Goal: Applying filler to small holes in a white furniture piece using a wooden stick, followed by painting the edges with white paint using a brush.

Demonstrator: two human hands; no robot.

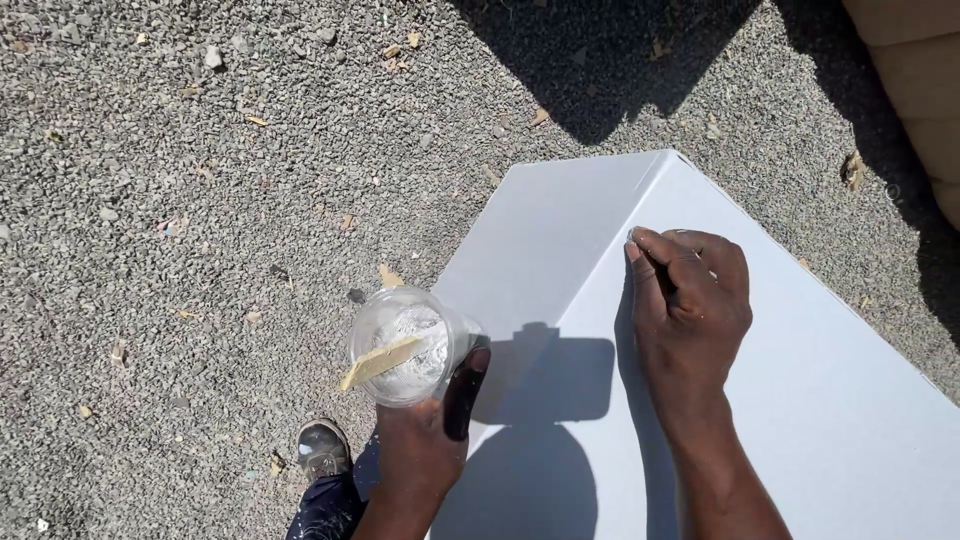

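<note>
1. My left hand (425,440) holds a clear plastic cup (410,345); the fingers wrap around its lower side and my thumb lies on its right wall. The cup stands upright over the left edge of the white panel (800,400), partly above the gravel.
2. A flat wooden stick (380,362) lies in the cup, and its end leans out over the rim on the left. The cup contains something clear or whitish; I cannot tell exactly what it is.
3. My right hand (690,300) rests on the panel, just beside the fold line (600,250) that runs up toward the far corner. The fingers are closed narrow together, and the fingertip (634,250) presses on the surface. If something small is pinched between them, it is too small to see.
4. To do this well, I think I should keep the fingertip close along the fold with even, light pressure, and keep the cup level so that nothing spills on the white surface.
5. Around me: grey gravel (200,200) with small wood chips, my shoe (322,447) below the cup, and a tan object (915,70) at the top right corner.
6. In the way: the shadows of the cup and of my arm fall on the panel near the fold, and the strong sun makes glare on the white.
</note>
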